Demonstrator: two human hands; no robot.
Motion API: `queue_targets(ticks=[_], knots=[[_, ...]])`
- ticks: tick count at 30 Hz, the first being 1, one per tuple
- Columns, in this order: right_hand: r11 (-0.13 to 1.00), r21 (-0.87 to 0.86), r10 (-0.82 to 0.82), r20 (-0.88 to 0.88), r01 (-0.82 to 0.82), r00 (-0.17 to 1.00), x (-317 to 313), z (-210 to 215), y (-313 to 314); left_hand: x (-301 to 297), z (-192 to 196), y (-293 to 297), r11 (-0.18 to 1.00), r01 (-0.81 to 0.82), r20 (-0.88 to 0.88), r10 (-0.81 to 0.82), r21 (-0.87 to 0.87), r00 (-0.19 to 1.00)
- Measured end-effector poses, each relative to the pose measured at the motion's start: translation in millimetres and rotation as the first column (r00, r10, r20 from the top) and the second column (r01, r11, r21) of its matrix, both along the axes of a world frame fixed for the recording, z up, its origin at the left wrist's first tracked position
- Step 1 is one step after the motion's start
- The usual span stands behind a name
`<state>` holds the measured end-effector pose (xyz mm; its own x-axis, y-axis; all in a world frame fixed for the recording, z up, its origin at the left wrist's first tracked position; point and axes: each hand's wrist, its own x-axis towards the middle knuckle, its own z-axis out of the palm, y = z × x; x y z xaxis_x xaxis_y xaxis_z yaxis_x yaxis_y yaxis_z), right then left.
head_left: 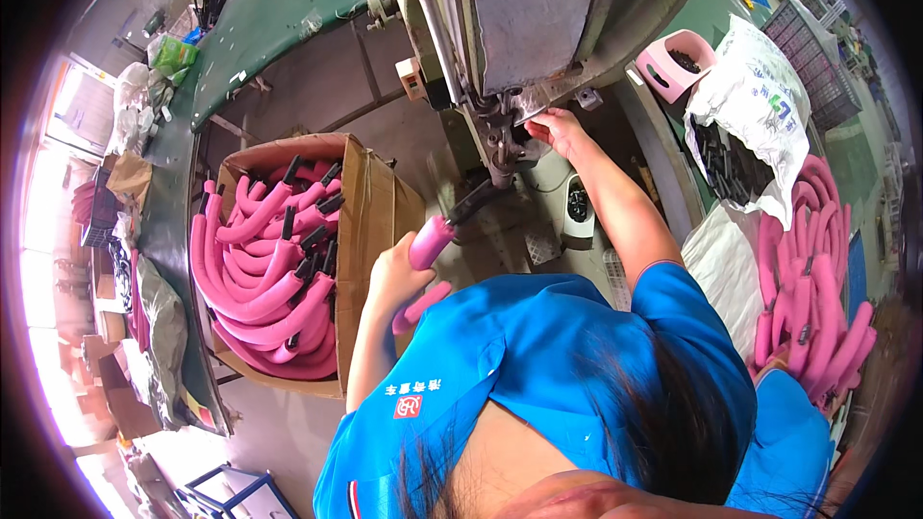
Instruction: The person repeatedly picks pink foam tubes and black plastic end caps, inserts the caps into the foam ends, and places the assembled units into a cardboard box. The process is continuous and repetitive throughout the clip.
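My left hand (399, 271) is wrapped round a pink foam-covered tube (430, 242). A black end piece (471, 202) sticks out of the tube and reaches up to the lower tip of the machine head (500, 156). Another length of pink foam shows below the hand, beside my blue shirt. Up at the machine, my right hand (558, 132) has its fingers drawn together against a shiny metal part (529, 108). Whatever those fingertips hold, if anything, is hidden. The heavy grey-green machine body (534, 29) rises above both hands.
At left stands a cardboard box (375, 221) full of pink tubes (255, 250) with black ends. A green table (288, 14) lies behind it. At right are a pink bin (676, 62), a white sack (764, 96) of black pieces, and more pink tubes (817, 279).
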<state>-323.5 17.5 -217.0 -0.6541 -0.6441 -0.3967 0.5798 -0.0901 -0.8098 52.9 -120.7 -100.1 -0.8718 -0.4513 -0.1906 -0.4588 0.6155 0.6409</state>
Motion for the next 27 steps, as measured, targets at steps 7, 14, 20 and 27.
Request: queue_targets(ticks=[7, 14, 20, 27], knots=[[0.981, 0.192, 0.042, -0.024, -0.037, 0.999, -4.2, -0.3, 2.3, 20.2, -11.0, 20.5, 0.99, -0.12, 0.061, 0.115, 0.08, 0.991], [1.0, 0.024, 0.019, -0.117, -0.016, 0.993, -10.5, -1.2, 7.4, 3.6, -0.6, 35.1, 0.976, -0.153, 0.02, 0.152, 0.158, 0.988], [0.999, 0.048, 0.027, -0.184, -0.018, 0.983, -11.7, -4.6, -9.8, 5.4, 1.7, 41.6, 0.974, -0.191, 0.034, 0.188, 0.124, 0.982], [0.684, 0.7, 0.517, -0.665, 0.208, 0.539, -15.2, -59.0, -48.0, 5.1, -0.4, 48.0, 0.982, -0.171, 0.042, 0.168, 0.078, 0.985]])
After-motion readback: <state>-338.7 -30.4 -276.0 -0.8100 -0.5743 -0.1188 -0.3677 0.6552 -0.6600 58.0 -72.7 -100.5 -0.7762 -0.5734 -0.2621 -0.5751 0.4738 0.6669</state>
